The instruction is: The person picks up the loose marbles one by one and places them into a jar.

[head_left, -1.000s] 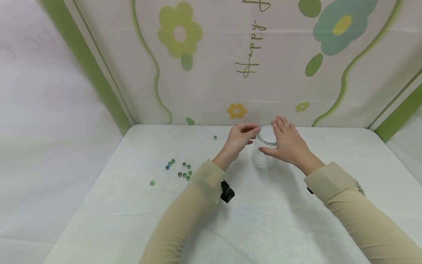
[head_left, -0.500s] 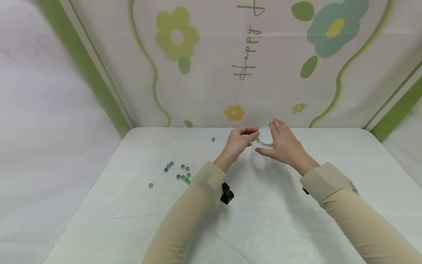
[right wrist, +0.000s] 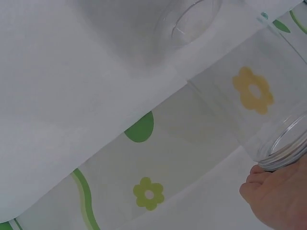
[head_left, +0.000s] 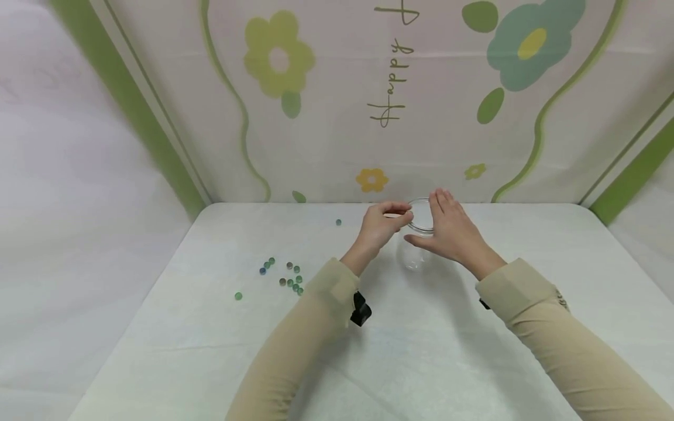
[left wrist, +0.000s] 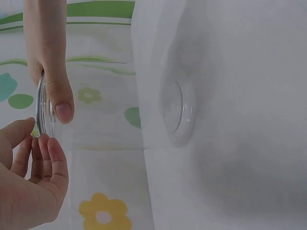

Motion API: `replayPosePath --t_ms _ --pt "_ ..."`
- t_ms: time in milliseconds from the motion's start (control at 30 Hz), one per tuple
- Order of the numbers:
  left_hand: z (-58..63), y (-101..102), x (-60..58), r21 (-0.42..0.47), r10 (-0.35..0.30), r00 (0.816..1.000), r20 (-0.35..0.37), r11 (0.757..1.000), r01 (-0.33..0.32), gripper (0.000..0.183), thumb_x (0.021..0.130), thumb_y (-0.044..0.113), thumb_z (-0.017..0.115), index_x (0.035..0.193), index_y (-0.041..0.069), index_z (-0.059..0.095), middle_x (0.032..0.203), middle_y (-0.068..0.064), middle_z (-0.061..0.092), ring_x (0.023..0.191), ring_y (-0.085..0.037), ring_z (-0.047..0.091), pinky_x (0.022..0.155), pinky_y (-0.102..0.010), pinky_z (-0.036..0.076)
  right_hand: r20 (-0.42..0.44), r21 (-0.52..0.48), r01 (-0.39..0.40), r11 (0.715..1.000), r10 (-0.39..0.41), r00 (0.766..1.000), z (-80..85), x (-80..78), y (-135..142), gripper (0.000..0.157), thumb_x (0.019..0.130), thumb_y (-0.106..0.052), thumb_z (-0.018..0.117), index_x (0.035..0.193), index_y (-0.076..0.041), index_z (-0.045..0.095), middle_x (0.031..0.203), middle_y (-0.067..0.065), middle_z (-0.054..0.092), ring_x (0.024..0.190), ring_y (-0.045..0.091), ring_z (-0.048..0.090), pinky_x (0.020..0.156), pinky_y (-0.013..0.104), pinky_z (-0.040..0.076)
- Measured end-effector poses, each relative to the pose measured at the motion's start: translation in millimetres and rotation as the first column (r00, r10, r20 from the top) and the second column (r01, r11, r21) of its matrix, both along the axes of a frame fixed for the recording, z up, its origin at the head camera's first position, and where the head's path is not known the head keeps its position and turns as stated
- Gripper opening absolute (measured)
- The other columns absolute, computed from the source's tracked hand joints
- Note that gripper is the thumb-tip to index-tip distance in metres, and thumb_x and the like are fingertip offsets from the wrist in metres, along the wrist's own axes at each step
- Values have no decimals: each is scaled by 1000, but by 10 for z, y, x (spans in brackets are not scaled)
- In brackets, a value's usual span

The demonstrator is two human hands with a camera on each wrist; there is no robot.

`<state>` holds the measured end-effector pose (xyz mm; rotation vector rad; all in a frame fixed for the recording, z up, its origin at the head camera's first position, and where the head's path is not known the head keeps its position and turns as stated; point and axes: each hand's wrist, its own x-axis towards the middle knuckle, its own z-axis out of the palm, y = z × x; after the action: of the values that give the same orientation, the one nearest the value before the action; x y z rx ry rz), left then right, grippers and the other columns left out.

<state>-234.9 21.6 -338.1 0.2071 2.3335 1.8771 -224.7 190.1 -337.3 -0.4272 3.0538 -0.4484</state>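
A clear jar (head_left: 413, 257) stands upright near the back edge of the table, its ringed mouth (left wrist: 43, 108) uppermost. My left hand (head_left: 376, 231) pinches the left side of that mouth between thumb and fingertips. From the right, my right hand (head_left: 455, 231) wraps the mouth, long fingers along the far side and thumb across the near side. Through the transparent wall the round base (left wrist: 184, 120) shows on the tabletop in the left wrist view. In the right wrist view the jar's rim (right wrist: 283, 155) meets a hand at the lower right corner.
Several green, blue and brownish marbles (head_left: 290, 283) lie loose to the left of my left forearm. One more marble (head_left: 339, 222) sits near the back edge, and a green one (head_left: 239, 296) lies farther left. A flower-printed cloth (head_left: 326, 128) hangs behind the white table (head_left: 421, 362).
The head view has tilted and shifted slightly, so everything appears a little farther left. Both hands keep the same hold at the jar's mouth, and the marbles stay where they were.
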Motion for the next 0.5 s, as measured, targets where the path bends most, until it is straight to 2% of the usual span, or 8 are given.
replayPosePath --t_ms 233,500 --pt "-21 -11 -11 -20 1 1000 -25 1000 -1 25 90 17 67 114 11 68 116 -6 65 97 -19 64 76 -21 56 16 12 6 1000 -6 1000 3 -6 -27 106 87 -57 58 148 12 5 157 30 0 147 43 1 121 58 6" --pt "-13 -16 -13 21 -11 1000 0 1000 11 27 89 16 68 115 10 68 115 -6 65 96 -19 64 77 -22 56 22 23 9 1000 -9 1000 10 -6 -22 106 88 -57 58 148 12 4 157 30 0 147 43 0 121 58 7"
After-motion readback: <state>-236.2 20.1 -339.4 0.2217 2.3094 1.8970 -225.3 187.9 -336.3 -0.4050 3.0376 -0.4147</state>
